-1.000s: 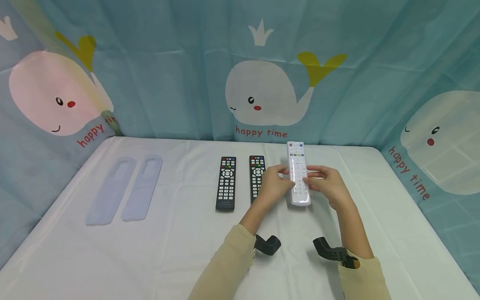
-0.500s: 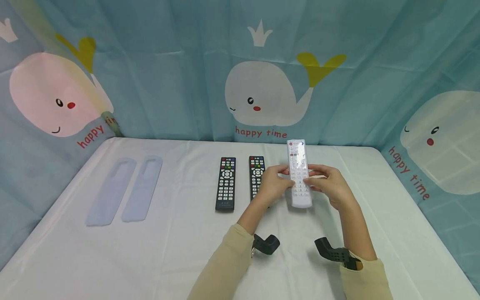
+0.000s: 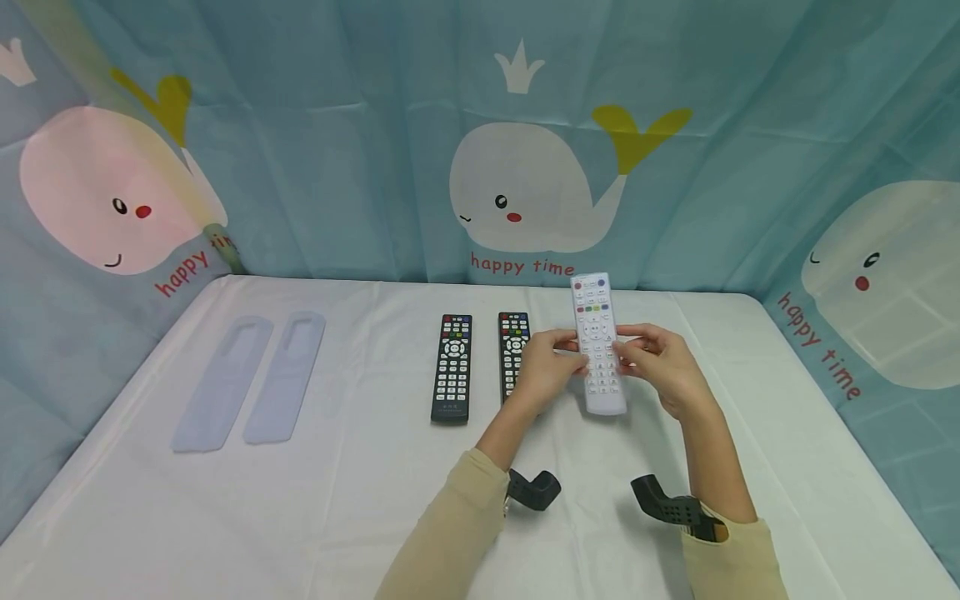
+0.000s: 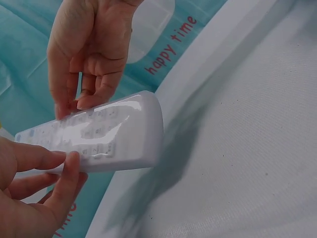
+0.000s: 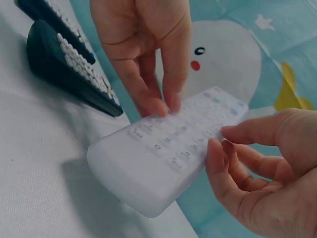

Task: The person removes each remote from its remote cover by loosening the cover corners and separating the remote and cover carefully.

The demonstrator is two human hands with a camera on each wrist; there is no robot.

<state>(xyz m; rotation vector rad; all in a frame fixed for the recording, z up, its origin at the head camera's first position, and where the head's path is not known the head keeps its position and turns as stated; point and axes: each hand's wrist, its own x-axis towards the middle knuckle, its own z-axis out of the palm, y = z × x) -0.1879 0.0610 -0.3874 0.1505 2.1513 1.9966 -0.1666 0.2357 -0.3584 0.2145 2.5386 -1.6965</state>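
Observation:
A white remote control [image 3: 597, 387] with a glossy, see-through cover over it is held up between both hands at the right of the table. My left hand [image 3: 546, 367] pinches its left long edge, thumb toward the button face. On the opposite edge, my right hand [image 3: 663, 371] grips with thumb and fingers. In the left wrist view, the remote's rounded end [image 4: 146, 129] shines and casts a shadow on the cloth below. Its rows of buttons [image 5: 181, 131] show through the cover in the right wrist view.
Two black remotes [image 3: 451, 371] [image 3: 515, 342] lie side by side left of the hands, the nearer one partly behind the left hand. Farther left lie two flat translucent covers [image 3: 217, 392] [image 3: 283, 387]. A blue whale-print curtain [image 3: 360, 167] stands behind the white-clothed table [image 3: 225, 525].
The white remote's far end has risen and tilted slightly left, and the glare on its face has faded. My right fingers have shifted a little up its edge.

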